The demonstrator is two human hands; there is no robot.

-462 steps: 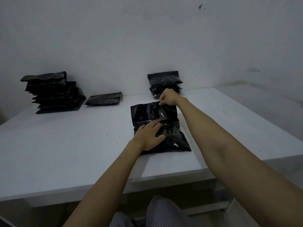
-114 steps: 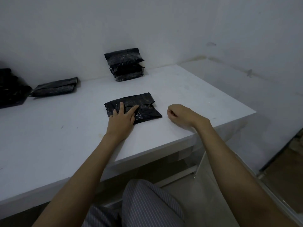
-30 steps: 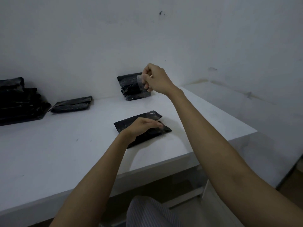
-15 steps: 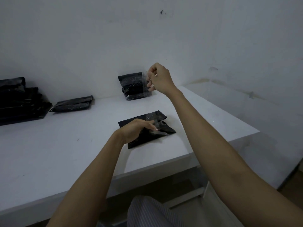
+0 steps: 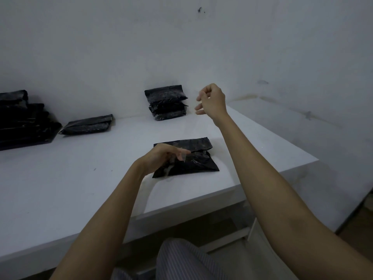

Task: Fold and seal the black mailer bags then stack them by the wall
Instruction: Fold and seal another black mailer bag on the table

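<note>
A folded black mailer bag [image 5: 196, 161] lies on the white table [image 5: 60, 178] near its right front corner. Its top flap is folded down toward me. My left hand [image 5: 161, 156] hovers over the bag's left half and pinches a strip of clear tape [image 5: 182, 156], which hangs down across the bag. My right hand [image 5: 212, 101] is raised in the air above and behind the bag, fingers loosely spread, with nothing visible in it. A short stack of sealed black bags [image 5: 166, 104] stands against the wall behind.
A single flat black bag [image 5: 86, 125] lies by the wall to the left. A bigger pile of black bags [image 5: 22, 118] sits at the far left edge. The table's right edge drops off beside a lower white ledge [image 5: 282, 122]. My striped trousers [image 5: 181, 259] show below.
Half a second ago my right hand pinched the upper end of the tape stretched between both hands. It has let go and drifted right; the tape now hangs from my left hand.
</note>
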